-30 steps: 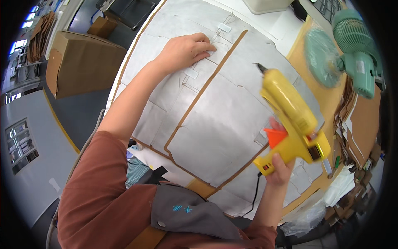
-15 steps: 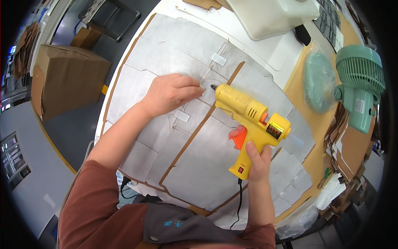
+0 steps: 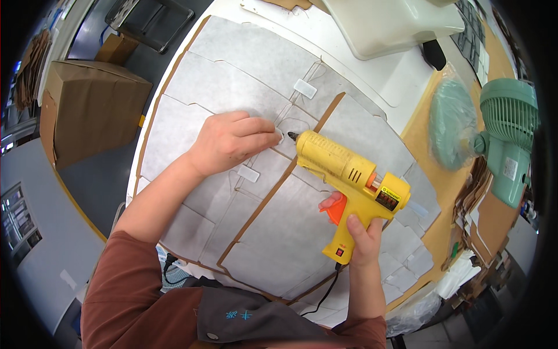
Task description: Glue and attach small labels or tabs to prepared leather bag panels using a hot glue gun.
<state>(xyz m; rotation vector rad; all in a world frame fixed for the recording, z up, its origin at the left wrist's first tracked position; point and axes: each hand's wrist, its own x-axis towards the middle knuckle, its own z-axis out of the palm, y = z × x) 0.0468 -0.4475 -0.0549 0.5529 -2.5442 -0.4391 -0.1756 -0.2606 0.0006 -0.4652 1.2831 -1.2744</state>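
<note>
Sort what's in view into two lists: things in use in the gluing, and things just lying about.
In use:
- yellow glue gun, gripped by the right hand
- white flat sheets, pressed by the left hand
- small white tab near the left hand

Lying about:
- green fan
- cardboard box on the floor
- white tub

A yellow glue gun with an orange trigger was held by its grip, tilted so its dark nozzle pointed up and to the left, its tip just above a flat sheet of grey-white die-cut cardboard. The sheet lay spread over the white table, brown edges showing along its cut lines, with small white tabs stuck across the seams.
</note>
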